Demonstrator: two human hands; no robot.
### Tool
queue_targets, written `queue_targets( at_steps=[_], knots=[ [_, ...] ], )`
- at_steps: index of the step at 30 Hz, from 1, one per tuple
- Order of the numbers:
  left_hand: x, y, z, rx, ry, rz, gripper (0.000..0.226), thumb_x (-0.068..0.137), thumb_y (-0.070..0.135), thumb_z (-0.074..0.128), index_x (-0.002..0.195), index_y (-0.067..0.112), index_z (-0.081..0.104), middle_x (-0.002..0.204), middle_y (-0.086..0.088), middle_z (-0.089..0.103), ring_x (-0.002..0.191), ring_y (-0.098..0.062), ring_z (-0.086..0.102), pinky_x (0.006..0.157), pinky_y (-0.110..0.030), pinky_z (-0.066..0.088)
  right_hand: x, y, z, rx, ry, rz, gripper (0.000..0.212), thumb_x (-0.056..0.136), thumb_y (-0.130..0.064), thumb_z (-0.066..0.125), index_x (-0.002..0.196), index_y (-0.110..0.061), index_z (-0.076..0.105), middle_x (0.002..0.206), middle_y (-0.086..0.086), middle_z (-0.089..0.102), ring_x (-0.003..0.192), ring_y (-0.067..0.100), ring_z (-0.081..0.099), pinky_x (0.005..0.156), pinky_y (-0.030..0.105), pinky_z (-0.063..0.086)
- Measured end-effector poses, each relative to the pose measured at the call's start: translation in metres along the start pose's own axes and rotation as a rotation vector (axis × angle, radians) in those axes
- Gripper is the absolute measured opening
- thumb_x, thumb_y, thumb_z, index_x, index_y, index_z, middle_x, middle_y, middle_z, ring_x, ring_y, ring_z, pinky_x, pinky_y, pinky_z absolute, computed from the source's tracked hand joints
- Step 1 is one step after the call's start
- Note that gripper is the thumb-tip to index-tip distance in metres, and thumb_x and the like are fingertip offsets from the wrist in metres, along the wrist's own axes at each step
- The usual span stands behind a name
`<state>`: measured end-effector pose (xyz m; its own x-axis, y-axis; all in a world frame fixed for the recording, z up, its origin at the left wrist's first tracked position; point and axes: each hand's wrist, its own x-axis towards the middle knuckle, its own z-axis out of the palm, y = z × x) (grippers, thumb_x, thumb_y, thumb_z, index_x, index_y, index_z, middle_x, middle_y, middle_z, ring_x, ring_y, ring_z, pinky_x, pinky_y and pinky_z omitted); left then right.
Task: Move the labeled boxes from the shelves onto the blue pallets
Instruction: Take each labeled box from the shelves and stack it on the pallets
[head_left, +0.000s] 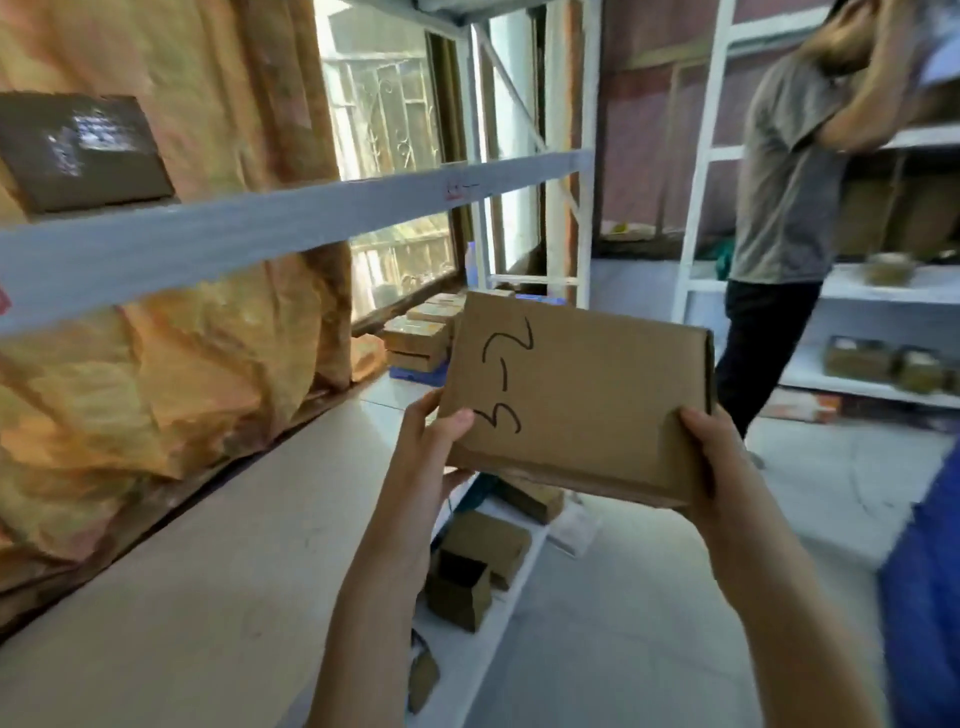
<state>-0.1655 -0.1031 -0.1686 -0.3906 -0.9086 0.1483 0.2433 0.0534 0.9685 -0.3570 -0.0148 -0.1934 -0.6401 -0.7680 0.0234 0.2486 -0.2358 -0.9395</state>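
Item: flat cardboard box, held mid-air at frame centre, clear of the white shelf at 8 o'clock; left hand clamps its 8 o'clock corner w/ thumb on top, right hand wraps the 4 o'clock corner, so both hands are closed on the box. Handling (judgement): keep it level w/ two-corner grip, turn toward stacked boxes on the blue pallet at 11 o'clock, set flat & square, mind the other person at 2 o'clock. Markings: handwritten black marker on top face, reads approx "3-2"; red-marked tag on shelf beam, illegible.
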Motion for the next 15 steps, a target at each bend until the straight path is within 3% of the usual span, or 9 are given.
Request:
queue_targets(
  at_steps=[3, 5, 8, 11, 15],
  knots=[
    [0.005, -0.029, 0.022, -0.066, -0.067, -0.108, 0.028, 0.086, 0.027, 0.060, 0.113, 0.026, 0.054, 0.106, -0.002, 0.067, 0.096, -0.016, 0.064, 0.085, -0.033, 0.051, -0.002, 0.003, -0.032, -0.059, 0.104, -0.007, 0.051, 0.067, -0.043, 0.060, 0.117, -0.038, 0.052, 0.111, -0.006, 0.063, 0.096, 0.014, 0.062, 0.079, 0.037, 0.051],
    [0.007, -0.047, 0.038, -0.086, -0.097, -0.148, 0.036, 0.079, 0.031, 0.061, 0.114, 0.024, 0.055, 0.106, -0.005, 0.068, 0.093, -0.018, 0.065, 0.078, -0.033, 0.051, 0.002, 0.004, -0.052, -0.113, 0.177, -0.008, 0.063, 0.063, -0.042, 0.060, 0.124, -0.032, 0.048, 0.121, 0.004, 0.059, 0.095, 0.017, 0.060, 0.084, 0.040, 0.048],
    [0.010, -0.072, 0.062, -0.092, -0.124, -0.196, 0.027, 0.086, 0.030, 0.057, 0.113, 0.026, 0.056, 0.104, -0.004, 0.067, 0.092, -0.017, 0.063, 0.077, -0.032, 0.048, 0.000, 0.007, -0.084, -0.195, 0.276, 0.009, 0.059, 0.075, -0.040, 0.062, 0.131, -0.032, 0.042, 0.122, 0.002, 0.056, 0.092, 0.015, 0.056, 0.084, 0.039, 0.046],
    [0.016, -0.089, 0.089, -0.070, -0.176, -0.233, 0.029, 0.091, 0.028, 0.050, 0.120, 0.025, 0.055, 0.106, -0.004, 0.067, 0.093, -0.017, 0.062, 0.079, -0.032, 0.047, -0.006, 0.010, -0.112, -0.212, 0.342, 0.041, 0.034, 0.093, -0.038, 0.052, 0.124, -0.041, 0.039, 0.109, -0.008, 0.055, 0.097, 0.014, 0.056, 0.088, 0.039, 0.047],
    [0.029, -0.103, 0.125, -0.038, -0.265, -0.236, 0.038, 0.084, 0.036, 0.054, 0.121, 0.028, 0.052, 0.105, -0.003, 0.067, 0.091, -0.017, 0.062, 0.073, -0.031, 0.045, 0.018, 0.004, -0.147, -0.214, 0.434, 0.072, 0.035, 0.095, -0.033, 0.050, 0.129, -0.036, 0.041, 0.105, -0.007, 0.055, 0.094, 0.016, 0.057, 0.085, 0.042, 0.049]
  ],
)
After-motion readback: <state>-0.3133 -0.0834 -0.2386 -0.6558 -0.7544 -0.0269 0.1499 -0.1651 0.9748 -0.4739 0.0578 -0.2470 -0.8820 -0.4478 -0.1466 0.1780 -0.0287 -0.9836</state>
